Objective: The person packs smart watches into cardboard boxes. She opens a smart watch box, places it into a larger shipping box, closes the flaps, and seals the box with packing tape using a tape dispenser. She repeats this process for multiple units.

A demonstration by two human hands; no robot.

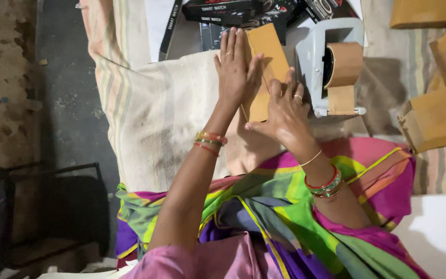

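A flat brown cardboard box (268, 51) lies tilted on a striped cloth in front of me. My left hand (235, 67) presses flat against its left side, fingers straight and together. On the box's lower right edge rests my right hand (284, 111), fingers bent and holding it. Both wrists wear coloured bangles. Just right of the box stands a grey tape dispenser (313, 57) with a roll of brown tape (343, 64), a strip hanging down from it.
Black product boxes (223, 13) lie beyond my hands. Several brown wrapped boxes (437, 116) are stacked at the right. A bright multicoloured garment (285, 206) covers my lap. Bare stained floor (6, 77) and a dark metal frame (52, 175) are at the left.
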